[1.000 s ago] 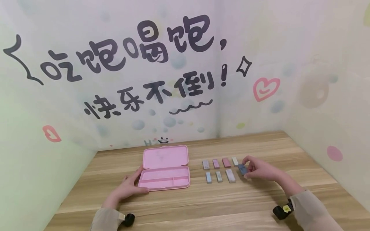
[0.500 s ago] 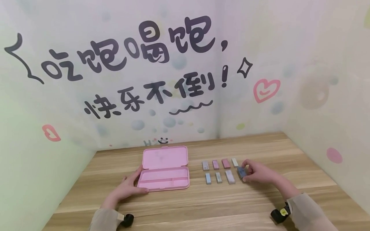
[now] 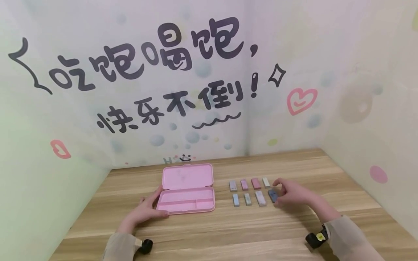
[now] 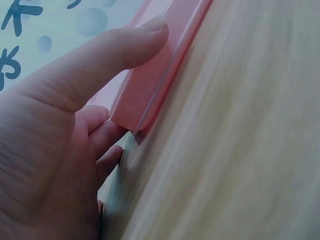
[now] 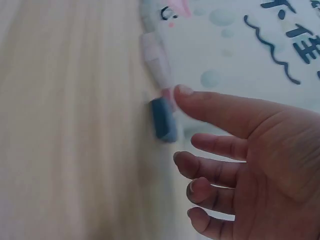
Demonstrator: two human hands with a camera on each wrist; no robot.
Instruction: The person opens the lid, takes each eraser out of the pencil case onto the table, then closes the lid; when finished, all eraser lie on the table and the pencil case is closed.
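Observation:
In the head view my left hand (image 3: pixel 143 212) grips the left end of an open pink pencil case (image 3: pixel 179 195). The left wrist view has the thumb (image 4: pixel 142 42) on the case's front, with other fingers around its end. At the right end of the front row lies a dark blue rectangular block (image 3: pixel 272 196), eraser-like. My right hand (image 3: pixel 294 193) is just right of it. In the right wrist view the right hand's fingers (image 5: pixel 215 170) are spread and hold nothing, apart from the blue block (image 5: pixel 163 120).
Several small blocks lie in two rows right of the case, among them a red one (image 3: pixel 256 183), a white one (image 3: pixel 266 182) and a light blue one (image 3: pixel 236 200). The wooden table (image 3: pixel 212 239) meets a printed back wall (image 3: pixel 209 145) behind them.
My right hand pinched the blue block, set it down at the end of the front row, then let go and opened its fingers. The left hand stays on the pencil case.

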